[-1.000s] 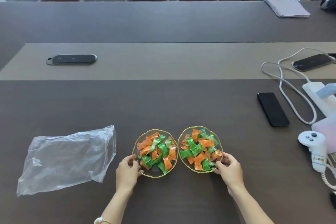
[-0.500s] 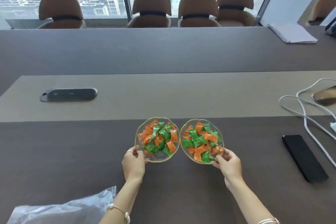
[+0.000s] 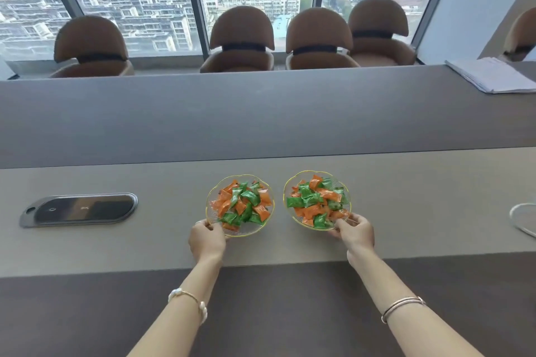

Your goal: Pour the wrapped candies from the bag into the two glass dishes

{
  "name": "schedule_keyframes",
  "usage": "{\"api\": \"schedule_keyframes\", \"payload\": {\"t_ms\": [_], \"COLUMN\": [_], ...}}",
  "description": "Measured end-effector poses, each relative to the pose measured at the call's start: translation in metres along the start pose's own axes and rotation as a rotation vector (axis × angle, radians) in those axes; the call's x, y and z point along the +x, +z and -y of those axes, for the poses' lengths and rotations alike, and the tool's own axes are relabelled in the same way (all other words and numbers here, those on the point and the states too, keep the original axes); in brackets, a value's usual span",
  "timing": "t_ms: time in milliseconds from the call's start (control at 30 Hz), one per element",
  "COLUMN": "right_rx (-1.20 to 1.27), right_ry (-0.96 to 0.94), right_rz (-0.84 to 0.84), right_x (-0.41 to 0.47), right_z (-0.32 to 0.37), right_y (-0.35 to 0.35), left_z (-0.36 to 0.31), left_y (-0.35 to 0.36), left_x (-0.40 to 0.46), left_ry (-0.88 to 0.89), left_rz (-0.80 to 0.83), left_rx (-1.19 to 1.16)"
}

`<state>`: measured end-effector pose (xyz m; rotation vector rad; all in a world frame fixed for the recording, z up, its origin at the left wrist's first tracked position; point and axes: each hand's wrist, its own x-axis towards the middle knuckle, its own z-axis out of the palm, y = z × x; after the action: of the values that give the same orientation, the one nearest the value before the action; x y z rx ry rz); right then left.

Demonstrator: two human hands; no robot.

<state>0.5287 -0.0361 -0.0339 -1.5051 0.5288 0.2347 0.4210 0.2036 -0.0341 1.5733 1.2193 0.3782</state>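
Note:
Two gold-rimmed glass dishes sit side by side on the lighter middle strip of the table. The left dish [image 3: 215, 217] and the right dish [image 3: 290, 180] each hold a heap of orange and green wrapped candies [image 3: 242, 202]. My left hand [image 3: 206, 241] grips the near-left rim of the left dish. My right hand [image 3: 356, 231] pinches the near-right rim of the right dish. Both arms are stretched forward. The plastic bag is out of view.
A dark oval panel [image 3: 79, 208] is set into the strip at the left. A white cable loop [image 3: 522, 219] lies at the right edge. A stack of papers [image 3: 490, 75] rests at the far right. Several brown chairs [image 3: 242, 39] stand behind the table before the windows.
Both hands pushed the dishes away from me, from the dark near surface onto the lighter strip, and the dishes drew slightly apart. The bag and phone have left the view.

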Motion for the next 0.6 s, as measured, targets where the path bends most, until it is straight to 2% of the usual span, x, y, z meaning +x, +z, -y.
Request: {"api": "schedule_keyframes", "payload": {"t_ms": [167,433,600], "right_rx": [-0.054,-0.052,-0.080], "right_ry": [0.006,-0.018,0.001], "right_rz": [-0.022,-0.055,-0.027], "right_x": [0.010,0.004,-0.002], "right_z": [-0.007,-0.007,0.000], "right_y": [0.009,0.014,0.011], "left_z": [0.001,-0.001,-0.010], "left_y": [0.015,0.018,0.013], "left_x": [0.006,0.008,0.005], "left_ry": [-0.037,-0.089,-0.136], "left_rz": [-0.021,0.004,0.035], "left_rx": [0.030,-0.105,-0.023]}}
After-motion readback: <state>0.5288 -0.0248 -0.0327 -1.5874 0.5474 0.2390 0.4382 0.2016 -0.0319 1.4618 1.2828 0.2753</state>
